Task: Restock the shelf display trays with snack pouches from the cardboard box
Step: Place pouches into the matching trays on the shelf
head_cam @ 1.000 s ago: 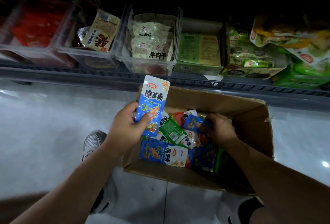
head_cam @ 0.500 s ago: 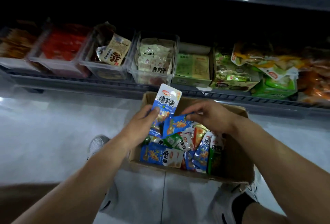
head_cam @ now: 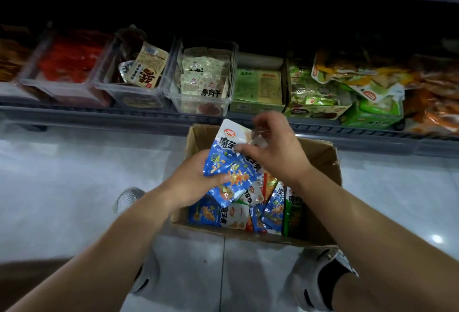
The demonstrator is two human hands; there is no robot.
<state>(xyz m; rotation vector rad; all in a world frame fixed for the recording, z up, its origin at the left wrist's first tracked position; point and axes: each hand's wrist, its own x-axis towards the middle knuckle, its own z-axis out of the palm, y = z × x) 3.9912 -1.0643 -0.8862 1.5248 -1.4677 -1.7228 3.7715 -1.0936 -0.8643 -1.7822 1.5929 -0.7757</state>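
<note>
Over cardboard box (head_cam: 320, 147): left hand (head_cam: 191, 183), right hand (head_cam: 279, 153) hold blue pouches (head_cam: 232, 175).

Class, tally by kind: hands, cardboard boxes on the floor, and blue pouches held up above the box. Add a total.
Hands: 2 (left hand, right hand)
Cardboard box: 1
Blue pouches held: 2 (rear blue pouch, front blue pouch)
Total: 5

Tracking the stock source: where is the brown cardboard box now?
Head view, centre: the brown cardboard box sits on the pale tiled floor, just before the grey shelf rail.
</note>
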